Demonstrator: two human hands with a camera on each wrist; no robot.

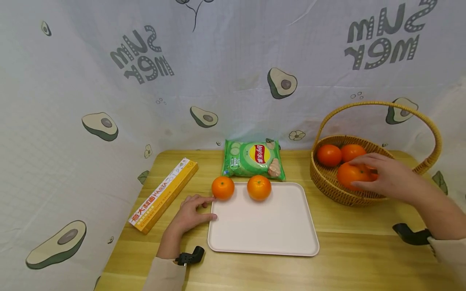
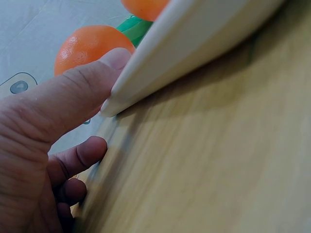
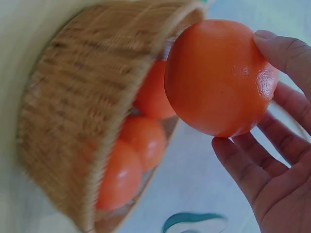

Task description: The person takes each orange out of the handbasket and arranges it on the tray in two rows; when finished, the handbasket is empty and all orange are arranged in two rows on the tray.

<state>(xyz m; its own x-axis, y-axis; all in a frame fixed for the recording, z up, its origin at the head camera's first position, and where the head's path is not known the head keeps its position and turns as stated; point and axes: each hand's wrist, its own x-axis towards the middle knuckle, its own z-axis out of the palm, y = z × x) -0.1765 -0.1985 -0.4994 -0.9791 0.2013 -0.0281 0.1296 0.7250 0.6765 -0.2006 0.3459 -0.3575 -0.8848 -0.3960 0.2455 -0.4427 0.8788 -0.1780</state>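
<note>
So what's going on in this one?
A person's right hand grips an orange at the basket, where more oranges lie. The left hand touches the left edge of the tray; two oranges sit along its far side. Chips lie behind it, a pasta box to its left.

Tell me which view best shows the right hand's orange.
The right wrist view: the orange is large, mostly uncovered. The head view shows it smaller, partly behind the right hand; the left wrist view lacks it.
</note>
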